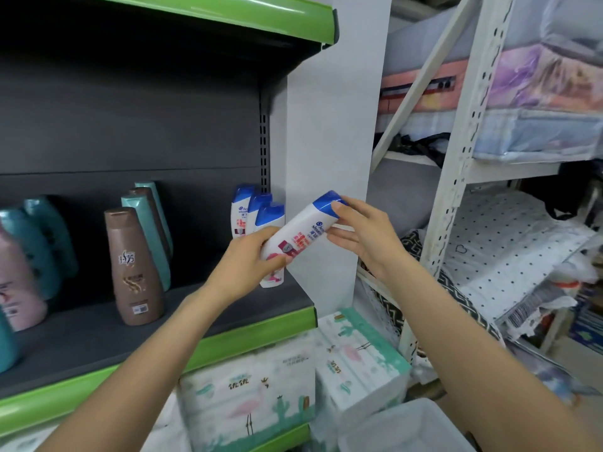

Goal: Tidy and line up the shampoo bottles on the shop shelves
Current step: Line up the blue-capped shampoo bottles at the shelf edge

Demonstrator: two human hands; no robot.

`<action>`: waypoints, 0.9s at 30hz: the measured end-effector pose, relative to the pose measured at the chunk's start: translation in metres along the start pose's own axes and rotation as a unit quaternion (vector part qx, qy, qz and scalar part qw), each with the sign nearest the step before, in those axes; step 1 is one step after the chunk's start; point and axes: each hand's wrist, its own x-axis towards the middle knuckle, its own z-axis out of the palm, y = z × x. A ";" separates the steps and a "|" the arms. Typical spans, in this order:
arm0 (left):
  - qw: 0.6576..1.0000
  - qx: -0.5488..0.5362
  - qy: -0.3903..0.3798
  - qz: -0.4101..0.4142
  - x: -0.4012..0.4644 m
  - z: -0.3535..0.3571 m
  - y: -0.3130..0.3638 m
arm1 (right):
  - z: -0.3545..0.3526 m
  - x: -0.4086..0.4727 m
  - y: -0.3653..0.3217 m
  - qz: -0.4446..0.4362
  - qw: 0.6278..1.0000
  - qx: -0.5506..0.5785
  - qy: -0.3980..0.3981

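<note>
Brown and teal bottles [137,269] stand on the grey shelf [98,334]. The left hand [248,262] grips a tilted white, blue-capped shampoo bottle [303,233] above the shelf's right end; the right hand [362,236] apparently pinches its cap, before white bottles [253,210] behind.

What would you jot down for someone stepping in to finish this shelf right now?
Left hand: grips the lower end of a white blue-capped bottle, held tilted in the air in front of the shelf's right end.
Right hand: fingers pinch that bottle's blue cap.
Standing on the shelf: a row of white blue-capped bottles at the right end, a brown bottle with teal ones behind it, and pink and teal bottles at the left.
Done: most bottles stand upright.
Left: set the held bottle into its row, then straighten the rows.
</note>
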 end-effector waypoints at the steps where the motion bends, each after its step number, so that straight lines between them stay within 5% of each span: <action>1: 1.000 0.013 0.010 0.004 0.000 -0.002 -0.001 | 0.000 -0.001 -0.001 0.008 1.000 -0.003 -0.006; 8: 0.995 0.085 0.037 0.039 -0.005 -0.010 -0.001 | 0.004 -0.005 0.005 -0.011 0.996 0.091 0.009; 18: 0.997 -0.025 -0.070 0.031 -0.015 -0.022 -0.009 | -0.007 -0.011 0.015 -0.061 0.979 0.181 -0.066; 22: 0.997 0.034 -0.001 0.069 -0.021 -0.020 -0.013 | -0.007 -0.009 0.022 -0.045 0.968 0.231 -0.081; 27: 0.972 0.152 0.113 0.137 -0.027 -0.019 -0.018 | -0.008 -0.007 0.031 -0.055 0.986 0.155 -0.027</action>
